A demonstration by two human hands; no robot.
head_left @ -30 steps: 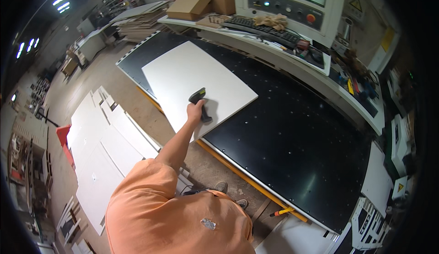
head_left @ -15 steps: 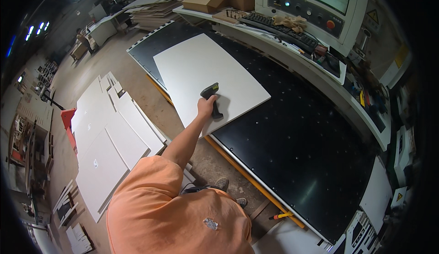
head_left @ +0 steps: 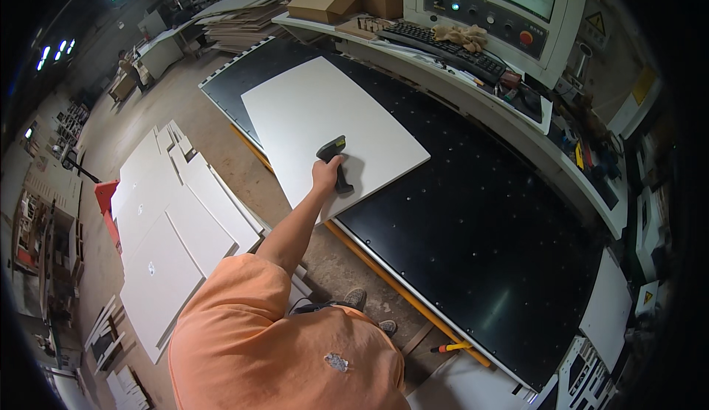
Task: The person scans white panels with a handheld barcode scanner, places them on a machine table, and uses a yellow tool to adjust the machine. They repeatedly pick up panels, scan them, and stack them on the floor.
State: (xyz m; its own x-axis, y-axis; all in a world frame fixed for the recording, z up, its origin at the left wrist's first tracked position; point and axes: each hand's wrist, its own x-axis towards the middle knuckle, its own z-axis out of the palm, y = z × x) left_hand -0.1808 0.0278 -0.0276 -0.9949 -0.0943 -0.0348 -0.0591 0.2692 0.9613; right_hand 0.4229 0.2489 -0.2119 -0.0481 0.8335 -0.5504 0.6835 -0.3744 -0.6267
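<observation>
My left hand (head_left: 323, 176) is closed around the grip of a black handheld scanner (head_left: 331, 146) with a small yellow-green patch on its top. The scanner is over the near part of a large white panel (head_left: 325, 100), its shadow falling on the surface just to the right. Whether the scanner's foot touches the panel, I cannot tell. The panel lies flat on a black machine table (head_left: 473, 240) dotted with small studs or holes, and one corner juts past the table's near edge. My right hand is out of view.
A stack of white boards (head_left: 177, 218) lies left, beside a red pallet jack (head_left: 108, 207). Along the table's far side runs a ledge with a keyboard (head_left: 443, 48), gloves (head_left: 461, 37) and a control cabinet (head_left: 480, 19). Cardboard boxes (head_left: 325, 0) stand behind. Another person (head_left: 131, 70) is far off.
The whole view has shifted slightly, moving the scene a little left. My left hand keeps the scanner over the same part of the panel.
</observation>
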